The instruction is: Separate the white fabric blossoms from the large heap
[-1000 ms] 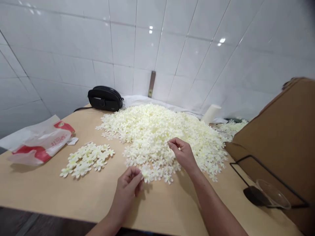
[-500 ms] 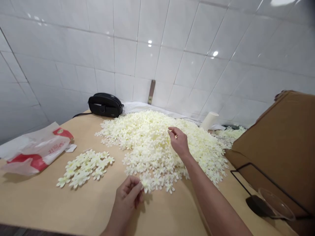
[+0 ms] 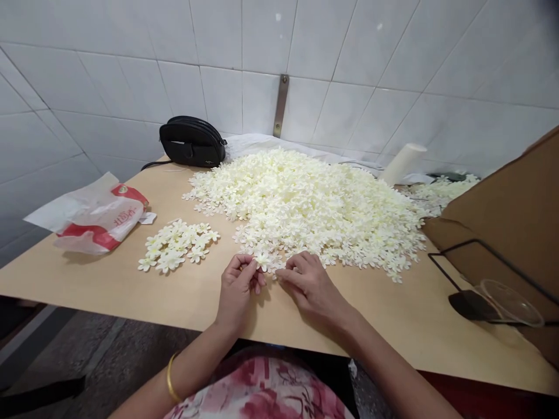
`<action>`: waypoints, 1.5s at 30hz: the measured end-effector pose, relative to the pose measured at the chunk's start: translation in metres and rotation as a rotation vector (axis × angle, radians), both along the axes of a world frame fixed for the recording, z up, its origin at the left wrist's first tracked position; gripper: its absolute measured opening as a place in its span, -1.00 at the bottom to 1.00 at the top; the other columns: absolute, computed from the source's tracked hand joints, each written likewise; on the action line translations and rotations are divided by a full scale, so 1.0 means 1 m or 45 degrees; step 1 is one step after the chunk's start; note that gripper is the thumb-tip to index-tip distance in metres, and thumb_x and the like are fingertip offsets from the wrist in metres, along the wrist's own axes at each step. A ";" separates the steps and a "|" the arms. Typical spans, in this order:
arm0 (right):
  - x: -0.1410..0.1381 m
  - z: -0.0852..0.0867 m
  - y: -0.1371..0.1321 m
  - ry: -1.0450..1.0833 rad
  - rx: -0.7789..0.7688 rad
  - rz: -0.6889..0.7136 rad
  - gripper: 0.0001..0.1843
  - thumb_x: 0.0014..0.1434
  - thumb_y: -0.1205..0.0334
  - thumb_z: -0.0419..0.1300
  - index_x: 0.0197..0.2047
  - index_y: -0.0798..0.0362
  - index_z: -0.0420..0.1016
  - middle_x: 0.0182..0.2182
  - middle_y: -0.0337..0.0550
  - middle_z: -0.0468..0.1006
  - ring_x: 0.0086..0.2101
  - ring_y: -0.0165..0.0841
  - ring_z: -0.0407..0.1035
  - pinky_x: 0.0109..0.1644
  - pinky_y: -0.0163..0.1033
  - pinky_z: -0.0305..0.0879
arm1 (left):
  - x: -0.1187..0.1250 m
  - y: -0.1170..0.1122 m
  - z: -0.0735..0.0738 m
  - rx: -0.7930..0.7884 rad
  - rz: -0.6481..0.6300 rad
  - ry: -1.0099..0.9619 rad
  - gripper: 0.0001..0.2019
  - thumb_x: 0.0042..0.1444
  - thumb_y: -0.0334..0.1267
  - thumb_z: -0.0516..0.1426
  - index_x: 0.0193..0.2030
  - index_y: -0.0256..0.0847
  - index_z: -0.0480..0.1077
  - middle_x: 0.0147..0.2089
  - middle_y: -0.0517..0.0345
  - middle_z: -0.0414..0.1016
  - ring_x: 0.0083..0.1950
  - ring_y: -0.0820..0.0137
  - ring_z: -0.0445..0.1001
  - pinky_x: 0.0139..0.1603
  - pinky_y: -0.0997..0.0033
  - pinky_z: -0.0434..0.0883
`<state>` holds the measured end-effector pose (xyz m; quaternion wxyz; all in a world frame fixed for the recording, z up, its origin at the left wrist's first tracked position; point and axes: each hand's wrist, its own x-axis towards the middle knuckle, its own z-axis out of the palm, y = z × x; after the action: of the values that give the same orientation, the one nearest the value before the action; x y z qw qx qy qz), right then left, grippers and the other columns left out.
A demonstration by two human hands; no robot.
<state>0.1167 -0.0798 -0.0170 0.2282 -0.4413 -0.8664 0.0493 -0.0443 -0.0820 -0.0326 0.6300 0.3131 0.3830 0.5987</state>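
My left hand (image 3: 238,285) pinches a pale cream artificial flower (image 3: 263,262) between thumb and forefinger, just off the front edge of the heap. Close beside it on the right, my right hand (image 3: 308,282) has its fingers drawn together, tips turned toward that flower. Whatever these fingertips hold, if anything, is too small to make out. A large heap of similar flowers (image 3: 301,198) spreads behind both hands. To the left lies a smaller, flatter group of finished-looking flowers (image 3: 179,244) with yellowish centres.
The wooden tabletop (image 3: 183,302) carries a red and white plastic bag (image 3: 100,218) at left and a black pouch (image 3: 192,142) at the back. A white roll (image 3: 404,163) leans behind the heap. At right are a cardboard box (image 3: 506,215) and a wire-framed object with a clear disc (image 3: 510,302).
My right hand has come down from above the heap to beside my left hand. The left hand still pinches a flower. The view has tilted down, showing my lap.
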 end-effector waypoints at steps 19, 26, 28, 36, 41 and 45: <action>0.004 0.014 0.033 0.476 -0.006 -0.281 -0.79 0.12 0.34 -0.04 -0.47 0.07 0.36 -0.48 -0.17 0.38 -0.36 -0.35 0.20 -0.25 -0.24 0.09 | -0.002 -0.001 0.002 -0.030 -0.002 0.032 -0.87 -0.03 -0.26 0.11 -0.39 -0.22 0.21 -0.62 0.29 0.32 -0.61 0.60 0.22 -0.61 0.65 0.12; 0.008 0.047 0.101 0.821 -0.105 -0.348 -0.76 0.05 0.18 -0.01 -0.51 0.09 0.39 -0.60 -0.24 0.35 -0.51 -0.42 0.22 -0.40 -0.32 0.13 | 0.011 0.006 0.008 -0.147 -0.088 0.065 -0.83 -0.06 -0.22 0.12 -0.44 -0.24 0.21 -0.61 0.24 0.36 -0.56 0.53 0.33 -0.51 0.56 0.25; 0.010 0.057 0.125 0.840 -0.050 -0.392 -0.78 0.01 0.18 0.02 -0.47 0.10 0.42 -0.59 -0.23 0.35 -0.51 -0.41 0.23 -0.38 -0.30 0.15 | 0.015 0.017 0.013 -0.194 -0.095 0.065 -0.81 -0.10 -0.21 0.14 -0.46 -0.24 0.20 -0.63 0.25 0.35 -0.58 0.52 0.34 -0.53 0.55 0.25; 0.011 0.064 0.108 0.969 -0.143 -0.380 -0.69 0.07 0.09 -0.02 -0.34 0.12 0.44 -0.49 -0.15 0.42 -0.41 -0.36 0.29 -0.30 -0.27 0.20 | 0.022 0.075 0.061 0.245 -0.038 0.321 -0.85 -0.08 -0.23 0.10 -0.46 -0.24 0.21 -0.59 0.29 0.29 -0.55 0.51 0.35 -0.50 0.51 0.29; 0.010 0.055 0.078 1.159 -0.540 -0.048 -0.77 0.06 0.13 0.06 -0.40 0.10 0.42 -0.49 -0.23 0.37 -0.40 -0.42 0.26 -0.26 -0.30 0.20 | 0.044 0.087 0.067 0.451 -0.084 0.503 -0.91 -0.02 -0.27 0.04 -0.47 -0.23 0.21 -0.57 0.29 0.26 -0.57 0.55 0.28 -0.53 0.54 0.25; 0.016 0.046 0.083 1.314 -0.572 -0.034 -0.83 0.01 0.17 0.13 -0.43 0.11 0.40 -0.50 -0.25 0.37 -0.41 -0.43 0.26 -0.26 -0.28 0.22 | 0.055 0.089 0.058 0.456 -0.088 0.556 -0.91 -0.03 -0.27 0.06 -0.46 -0.23 0.23 -0.57 0.29 0.24 -0.56 0.55 0.25 -0.51 0.54 0.24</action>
<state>0.1331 0.0028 0.0285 0.5236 -0.4086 -0.6050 0.4392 0.0102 0.0065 0.0253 0.4873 0.5537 0.3870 0.5533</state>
